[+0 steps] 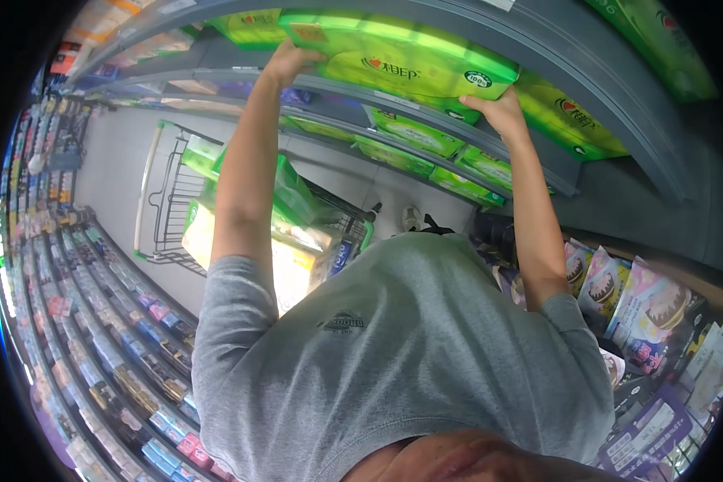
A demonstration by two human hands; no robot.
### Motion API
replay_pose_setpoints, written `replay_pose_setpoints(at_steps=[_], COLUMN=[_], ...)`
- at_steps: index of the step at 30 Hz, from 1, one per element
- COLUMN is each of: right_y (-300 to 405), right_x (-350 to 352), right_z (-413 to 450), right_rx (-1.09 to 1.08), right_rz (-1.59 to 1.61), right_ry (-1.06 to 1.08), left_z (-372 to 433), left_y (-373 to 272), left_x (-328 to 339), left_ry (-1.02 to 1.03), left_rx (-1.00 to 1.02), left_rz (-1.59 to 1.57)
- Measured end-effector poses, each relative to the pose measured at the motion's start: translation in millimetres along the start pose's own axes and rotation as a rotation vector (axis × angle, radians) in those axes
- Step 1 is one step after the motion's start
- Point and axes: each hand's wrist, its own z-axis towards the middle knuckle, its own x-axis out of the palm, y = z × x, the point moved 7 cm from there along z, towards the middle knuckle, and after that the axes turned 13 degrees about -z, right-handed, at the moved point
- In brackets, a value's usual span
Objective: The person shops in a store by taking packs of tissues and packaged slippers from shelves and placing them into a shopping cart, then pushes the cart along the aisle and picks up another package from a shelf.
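Note:
A long green plastic-wrapped multipack, apparently of tissues [391, 57], is held at its two ends. My left hand [289, 63] grips its left end, with the thumb along the front face. At the lower right corner my right hand [499, 111] has hold of it, thumb in front and fingers around the end. The pack is at the front of a grey store shelf [349, 89]; whether the shelf bears its weight I cannot tell. Similar green packs flank it, one on the left [244, 27] and one on the right [569, 111].
More green packs [419, 132] fill the lower shelves. A wire shopping cart [149, 181] loaded with green and yellow packages stands to my left. Printed bags [654, 307] are displayed close on my right. Stocked shelving [114, 361] lines the far left, across the tiled floor [111, 156].

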Motion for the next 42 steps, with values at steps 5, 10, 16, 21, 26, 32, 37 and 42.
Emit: replay_pose_setpoints(at_steps=[5, 10, 16, 21, 26, 32, 37, 42], right_y=[3, 9, 7, 15, 24, 71, 148, 219], right_x=[8, 16, 22, 19, 8, 27, 62, 123], right_z=[-17, -39, -66, -96, -114, -128, -145, -174], right_rx=[-0.001, 0.009, -0.082, -0.389, -0.474, -0.552, -0.703, -0.858], right_rz=[-0.002, -0.036, 0.028, -0.227, -0.242, -0.081, 0.026, 0.12], right_ry=[0.006, -0.069, -0.162, -0.365, -0.434, -0.414, -0.34, -0.171], left_z=[-11, -29, -56, -95, -194, -287, -385, -513], left_y=[7, 23, 27, 5, -47, -37, -31, -10], left_x=[2, -9, -4, -3, 14, -24, -78, -130], left_ry=[-0.035, -0.069, 0.002, 0.008, -0.086, -0.325, -0.573, -0.884], left_rx=[0.054, 0.188, 0.31, 0.399, 0.634, 0.725, 0.776, 0.791], left_rz=[-0.157, -0.264, -0.398, -0.453, -0.56, -0.519, -0.425, -0.266])
